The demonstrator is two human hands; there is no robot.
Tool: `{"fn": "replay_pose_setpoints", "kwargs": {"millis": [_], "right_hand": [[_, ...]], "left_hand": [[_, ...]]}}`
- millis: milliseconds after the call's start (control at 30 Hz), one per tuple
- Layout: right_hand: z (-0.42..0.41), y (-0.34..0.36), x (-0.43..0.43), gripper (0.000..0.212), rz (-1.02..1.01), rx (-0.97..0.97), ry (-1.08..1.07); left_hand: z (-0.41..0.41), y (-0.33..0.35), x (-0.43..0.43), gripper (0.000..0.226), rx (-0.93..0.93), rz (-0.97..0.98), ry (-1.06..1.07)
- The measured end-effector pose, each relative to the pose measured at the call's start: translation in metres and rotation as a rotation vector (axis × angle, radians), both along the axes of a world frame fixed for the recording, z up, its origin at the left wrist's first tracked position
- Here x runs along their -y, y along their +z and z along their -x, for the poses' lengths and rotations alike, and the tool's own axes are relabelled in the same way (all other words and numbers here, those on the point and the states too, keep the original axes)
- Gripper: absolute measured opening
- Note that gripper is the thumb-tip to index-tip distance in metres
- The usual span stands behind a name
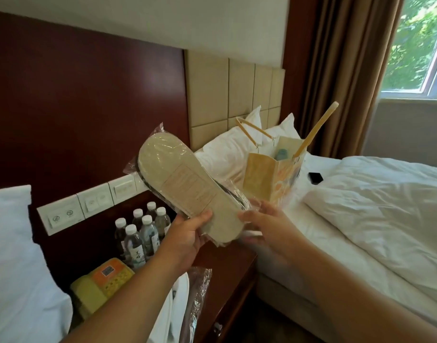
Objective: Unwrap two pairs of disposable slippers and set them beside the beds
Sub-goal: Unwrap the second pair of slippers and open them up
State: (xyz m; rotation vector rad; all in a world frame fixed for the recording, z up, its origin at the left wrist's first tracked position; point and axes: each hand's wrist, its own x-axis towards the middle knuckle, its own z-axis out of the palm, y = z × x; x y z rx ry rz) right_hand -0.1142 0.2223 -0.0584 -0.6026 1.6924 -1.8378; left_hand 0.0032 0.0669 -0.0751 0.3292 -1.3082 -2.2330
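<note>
A pair of beige disposable slippers [178, 179], sole up and still in clear plastic wrap, is held in the air above the nightstand. My left hand [187, 233] grips its near end from below, thumb on the sole. My right hand [267, 226] pinches the loose plastic at the heel end on the right. A second wrapped slipper pack [195, 293] lies on the nightstand under my left forearm, partly hidden.
A dark wooden nightstand [237, 263] stands between two white beds, carrying several water bottles [140, 231] and a yellow telephone [101, 283]. A paper gift bag [269, 179] and a small black object [315, 178] sit on the right bed [361, 219]. A pillow [12, 256] lies at left.
</note>
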Motion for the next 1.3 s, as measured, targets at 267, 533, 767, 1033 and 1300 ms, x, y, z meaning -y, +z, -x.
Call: {"fn": "replay_pose_setpoints", "kwargs": {"millis": [267, 533, 767, 1033, 1300], "right_hand": [[-0.055, 0.019, 0.000, 0.035, 0.065, -0.758, -0.337], [-0.088, 0.023, -0.007, 0.036, 0.053, -1.630, -0.311], [-0.106, 0.023, -0.010, 0.053, -0.094, -1.580, -0.076], [-0.122, 0.044, 0.000, 0.039, -0.047, -1.022, -0.250], [-0.122, 0.051, 0.005, 0.029, 0.378, 0.030, -0.384]], "left_hand": [[-0.048, 0.034, -0.010, 0.043, 0.318, 0.090, 0.126], [-0.078, 0.055, -0.046, 0.062, -0.127, -0.369, -0.103], [-0.079, 0.063, -0.031, 0.029, 0.022, -0.274, 0.081], [-0.081, 0.060, -0.023, 0.034, 0.073, -0.263, 0.110], [-0.082, 0.062, -0.023, 0.036, 0.016, -0.332, 0.173]]}}
